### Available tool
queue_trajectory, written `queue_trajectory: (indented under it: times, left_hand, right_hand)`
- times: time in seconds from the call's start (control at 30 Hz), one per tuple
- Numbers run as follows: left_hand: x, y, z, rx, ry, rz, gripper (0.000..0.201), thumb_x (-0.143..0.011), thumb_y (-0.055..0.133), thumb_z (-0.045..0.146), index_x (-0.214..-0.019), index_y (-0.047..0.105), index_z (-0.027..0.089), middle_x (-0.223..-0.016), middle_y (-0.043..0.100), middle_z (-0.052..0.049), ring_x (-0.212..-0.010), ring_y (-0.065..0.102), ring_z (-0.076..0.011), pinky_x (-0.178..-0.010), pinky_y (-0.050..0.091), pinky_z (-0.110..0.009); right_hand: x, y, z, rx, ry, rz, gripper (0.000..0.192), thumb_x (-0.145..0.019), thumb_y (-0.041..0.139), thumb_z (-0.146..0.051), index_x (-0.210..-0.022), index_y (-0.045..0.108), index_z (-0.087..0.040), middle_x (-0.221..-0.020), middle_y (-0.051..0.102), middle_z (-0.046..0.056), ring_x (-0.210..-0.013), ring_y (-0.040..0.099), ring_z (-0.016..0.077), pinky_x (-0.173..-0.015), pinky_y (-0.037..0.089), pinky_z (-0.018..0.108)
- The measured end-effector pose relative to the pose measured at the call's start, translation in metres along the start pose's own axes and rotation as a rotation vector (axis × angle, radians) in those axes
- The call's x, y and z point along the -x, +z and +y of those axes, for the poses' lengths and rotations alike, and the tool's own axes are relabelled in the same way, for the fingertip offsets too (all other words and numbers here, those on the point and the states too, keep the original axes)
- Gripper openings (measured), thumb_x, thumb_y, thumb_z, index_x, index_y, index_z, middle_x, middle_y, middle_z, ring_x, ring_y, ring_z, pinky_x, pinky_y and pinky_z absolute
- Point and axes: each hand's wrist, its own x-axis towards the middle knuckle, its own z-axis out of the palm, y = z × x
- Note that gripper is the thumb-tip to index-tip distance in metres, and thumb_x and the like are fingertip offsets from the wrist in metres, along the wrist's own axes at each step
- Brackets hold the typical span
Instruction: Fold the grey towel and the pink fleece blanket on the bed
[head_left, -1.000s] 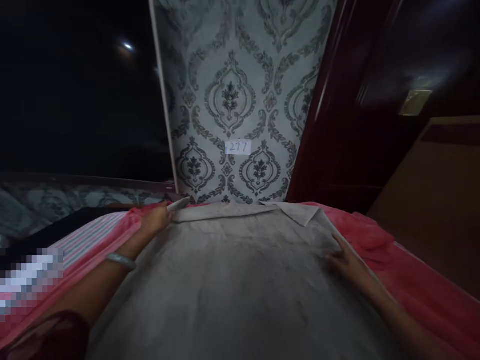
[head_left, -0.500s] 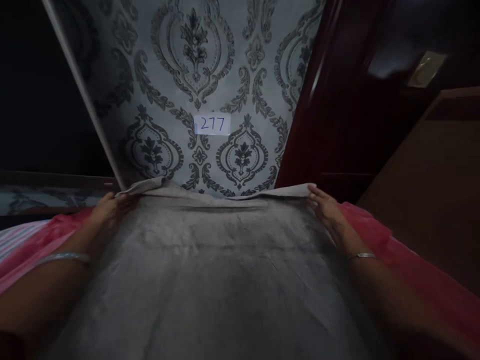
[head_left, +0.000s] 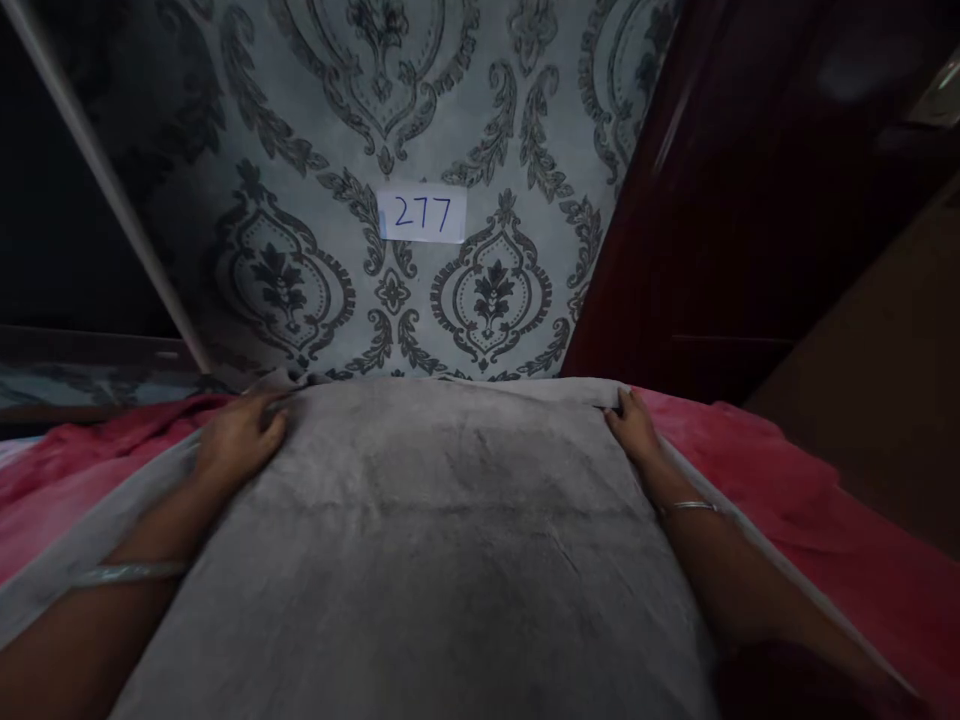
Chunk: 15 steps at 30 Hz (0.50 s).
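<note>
A wide grey cloth [head_left: 450, 530], soft and slightly creased, lies spread out before me, its far edge folded over near the wall. At the far left corner, my left hand [head_left: 238, 440] grips the bunched edge, thumb on top and fingertips partly hidden. The far right corner is pinched between the thumb and fingers of my right hand [head_left: 634, 425]. Under the grey cloth, a red-pink cover [head_left: 750, 460] shows on both sides. Each wrist wears a bracelet.
Patterned wallpaper [head_left: 330, 180] rises right behind the far edge, with a paper label [head_left: 422, 213] reading 277. A dark red glossy panel [head_left: 697, 230] stands at the right, beside a brown board-like surface [head_left: 862, 400]. A pale strip [head_left: 112, 190] runs down the left wall.
The far edge of the grey cloth has come down and lies flatter, both hands lowering with it. More grey cloth shows outside both arms. The view has shifted closer to the wall.
</note>
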Motion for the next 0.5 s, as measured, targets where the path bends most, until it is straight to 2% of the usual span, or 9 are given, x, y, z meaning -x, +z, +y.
queue_trajectory:
  times: [0.07, 0.1, 0.17, 0.23, 0.27, 0.33, 0.4, 0.5]
  left_hand:
    - [0.002, -0.001, 0.017, -0.014, 0.211, -0.036, 0.06, -0.09, 0.036, 0.046, -0.13, 0.063, 0.01, -0.136, 0.064, -0.015, -0.13, 0.054, -0.0296, -0.114, 0.037, -0.044]
    - [0.003, 0.001, 0.025, -0.021, 0.314, -0.084, 0.062, -0.09, 0.037, 0.05, -0.133, 0.063, 0.014, -0.141, 0.062, -0.013, -0.135, 0.051, -0.0291, -0.117, 0.033, -0.045]
    - [0.005, 0.011, 0.038, -0.055, 0.429, -0.216, 0.065, -0.091, 0.039, 0.056, -0.143, 0.056, 0.022, -0.154, 0.05, -0.008, -0.146, 0.038, -0.0318, -0.122, 0.023, -0.05]
    - [0.008, 0.025, 0.044, -0.081, 0.404, -0.364, 0.068, -0.092, 0.036, 0.059, -0.152, 0.045, 0.029, -0.164, 0.034, -0.003, -0.153, 0.023, -0.0346, -0.122, 0.017, -0.056]
    - [0.01, 0.031, 0.044, -0.082, 0.365, -0.421, 0.068, -0.093, 0.034, 0.059, -0.155, 0.04, 0.031, -0.166, 0.029, -0.001, -0.154, 0.019, -0.0346, -0.122, 0.016, -0.057]
    - [0.011, 0.039, 0.042, -0.077, 0.309, -0.491, 0.069, -0.095, 0.028, 0.059, -0.159, 0.031, 0.032, -0.168, 0.023, 0.0, -0.155, 0.015, -0.0328, -0.122, 0.016, -0.057]
    - [0.011, 0.038, 0.043, -0.089, 0.299, -0.511, 0.068, -0.096, 0.028, 0.058, -0.159, 0.028, 0.032, -0.168, 0.022, -0.001, -0.156, 0.014, -0.0318, -0.122, 0.015, -0.056]
    - [0.013, 0.02, 0.057, -0.175, 0.255, -0.529, 0.068, -0.097, 0.031, 0.053, -0.159, 0.031, 0.026, -0.167, 0.027, -0.007, -0.153, 0.021, -0.0364, -0.12, 0.019, -0.059]
  right_hand:
    - [0.007, -0.006, -0.014, 0.094, -0.112, 0.1, 0.058, -0.092, 0.046, -0.035, -0.142, 0.053, -0.007, -0.156, 0.036, 0.023, -0.146, 0.032, 0.0347, -0.119, 0.029, 0.053]
    - [0.011, -0.009, -0.021, 0.131, -0.207, 0.108, 0.056, -0.095, 0.043, -0.037, -0.143, 0.054, -0.009, -0.157, 0.037, 0.021, -0.146, 0.032, 0.0344, -0.119, 0.029, 0.054]
    - [0.019, -0.013, -0.034, 0.168, -0.424, -0.03, 0.054, -0.099, 0.037, -0.04, -0.144, 0.055, -0.016, -0.154, 0.043, 0.016, -0.143, 0.037, 0.0316, -0.119, 0.029, 0.053]
    - [0.03, -0.012, -0.045, 0.216, -0.537, -0.285, 0.054, -0.102, 0.034, -0.042, -0.147, 0.052, -0.021, -0.153, 0.048, 0.011, -0.142, 0.041, 0.0288, -0.119, 0.032, 0.05]
    - [0.035, -0.009, -0.051, 0.255, -0.534, -0.401, 0.054, -0.102, 0.033, -0.043, -0.15, 0.05, -0.022, -0.154, 0.047, 0.01, -0.143, 0.04, 0.028, -0.119, 0.032, 0.048]
    - [0.044, -0.006, -0.061, 0.348, -0.447, -0.552, 0.056, -0.104, 0.03, -0.044, -0.154, 0.043, -0.023, -0.159, 0.04, 0.008, -0.148, 0.034, 0.0276, -0.121, 0.029, 0.048]
    - [0.052, -0.009, -0.074, 0.432, -0.318, -0.636, 0.056, -0.105, 0.028, -0.044, -0.158, 0.035, -0.026, -0.164, 0.03, 0.006, -0.151, 0.026, 0.0278, -0.121, 0.026, 0.049]
    - [0.074, -0.031, -0.094, 0.502, -0.157, -0.676, 0.058, -0.106, 0.03, -0.046, -0.16, 0.028, -0.027, -0.167, 0.02, 0.007, -0.152, 0.022, 0.031, -0.12, 0.025, 0.053]
